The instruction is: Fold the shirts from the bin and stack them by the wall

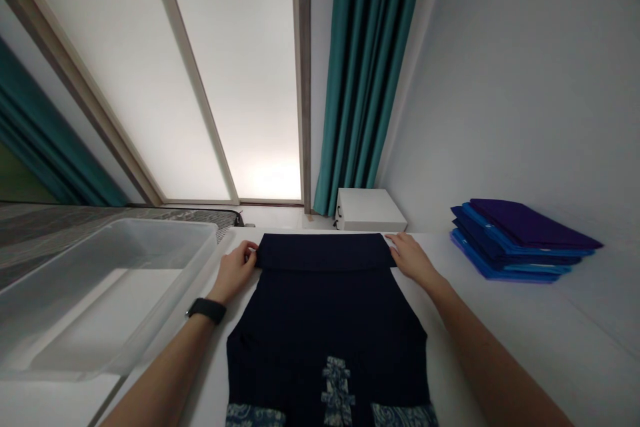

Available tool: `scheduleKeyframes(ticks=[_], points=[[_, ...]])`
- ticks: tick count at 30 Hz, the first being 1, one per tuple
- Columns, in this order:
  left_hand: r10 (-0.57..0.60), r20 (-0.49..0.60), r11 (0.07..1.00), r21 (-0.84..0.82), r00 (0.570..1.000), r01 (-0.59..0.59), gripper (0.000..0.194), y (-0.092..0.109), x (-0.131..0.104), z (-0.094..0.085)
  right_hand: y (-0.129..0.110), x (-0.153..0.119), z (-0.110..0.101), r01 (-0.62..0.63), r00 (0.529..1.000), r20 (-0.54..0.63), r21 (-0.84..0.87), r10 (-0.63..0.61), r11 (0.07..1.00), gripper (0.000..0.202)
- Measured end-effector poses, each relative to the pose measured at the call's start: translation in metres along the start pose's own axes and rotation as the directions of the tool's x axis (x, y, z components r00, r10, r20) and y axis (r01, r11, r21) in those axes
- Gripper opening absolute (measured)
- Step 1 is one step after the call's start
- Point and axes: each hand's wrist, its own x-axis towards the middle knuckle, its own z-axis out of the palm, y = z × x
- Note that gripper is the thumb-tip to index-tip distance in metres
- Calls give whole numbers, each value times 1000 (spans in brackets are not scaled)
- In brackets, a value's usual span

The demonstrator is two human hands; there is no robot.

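A dark navy apron-shaped garment [327,320] lies flat on the white table in front of me. Its far end is folded over into a straight band, and its sides slope outward toward me. Blue-and-white patterned trim shows at its centre and at both near sides. My left hand [237,269], with a black watch on the wrist, pinches the left end of the folded band between thumb and fingers. At the band's right end, my right hand [409,255] holds the edge with its fingertips. The garment's near end runs out of view.
To the left stands a clear plastic bin [165,230]. A stack of folded blue and purple cloth pieces [520,240] sits on the right of the white table [505,320]. Beyond the far edge are a white cabinet [370,209], a teal curtain [367,80] and frosted sliding doors [235,80].
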Motion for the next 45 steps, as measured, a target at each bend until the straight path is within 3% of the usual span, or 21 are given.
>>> scheduleKeyframes(ticks=[4, 7, 12, 18, 21, 24, 27, 30, 34, 39, 45], points=[[112, -37, 993, 41, 993, -110, 33, 1, 0, 0, -23, 2, 8, 144, 990, -11, 16, -144, 989, 42], [228, 24, 969, 93, 973, -229, 38, 7, -3, 0, -38, 0, 18, 185, 982, 33, 12, -186, 983, 47], [262, 253, 946, 121, 931, -299, 48, 13, -6, 3, -42, -7, 29, 110, 981, 163, -50, -101, 993, 55], [278, 347, 922, 165, 896, -350, 52, 7, 4, 11, -38, -5, 30, 29, 963, 270, -71, -9, 997, 60], [281, 275, 949, 66, 919, -310, 54, 1, 14, 12, -26, -1, 31, 17, 975, 220, -2, -16, 1000, 59], [181, 57, 983, -46, 982, -178, 54, -8, 23, 11, -4, 2, 29, 18, 1000, 8, 79, -19, 997, 53], [97, -62, 995, -30, 993, -99, 46, -13, 27, 10, 13, 0, 22, -87, 979, -183, 55, 96, 995, 40], [157, -13, 987, 38, 987, -157, 42, -13, 28, 12, 17, -4, 17, -170, 959, -230, -7, 164, 985, 29], [207, 38, 972, 109, 978, -210, 43, -10, 25, 15, 10, -6, 17, -127, 973, -201, -71, 111, 989, 21], [213, 61, 956, 192, 975, -221, 40, -8, 21, 17, 9, -6, 18, -157, 972, -193, -109, 134, 982, 17], [181, 26, 978, 100, 983, -183, 41, -10, 23, 15, 12, -5, 19, -174, 968, -203, -106, 150, 979, 18]])
